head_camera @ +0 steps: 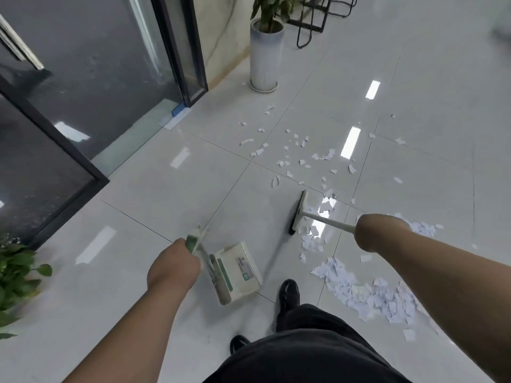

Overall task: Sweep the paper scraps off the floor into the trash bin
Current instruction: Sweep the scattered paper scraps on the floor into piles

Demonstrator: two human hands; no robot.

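Observation:
My left hand [173, 265] grips the green-and-white handle of a white dustpan [241, 272], which hangs tilted just above the floor in front of my left shoe. My right hand [378, 233] grips the white handle of a broom [298, 212], whose flat head with black bristles rests on the tiles ahead. A thick heap of white paper scraps [367, 294] lies on the floor to the right of my feet, under my right forearm. Several loose scraps [301, 158] are scattered further ahead. No trash bin is in view.
Glossy light floor tiles [154, 189] spread all around. A dark glass door and partition [83, 87] stand at the left. A tall white planter [265, 55] stands ahead by the wall, black chair legs [315, 20] behind it. A leafy plant [16, 277] is at my left.

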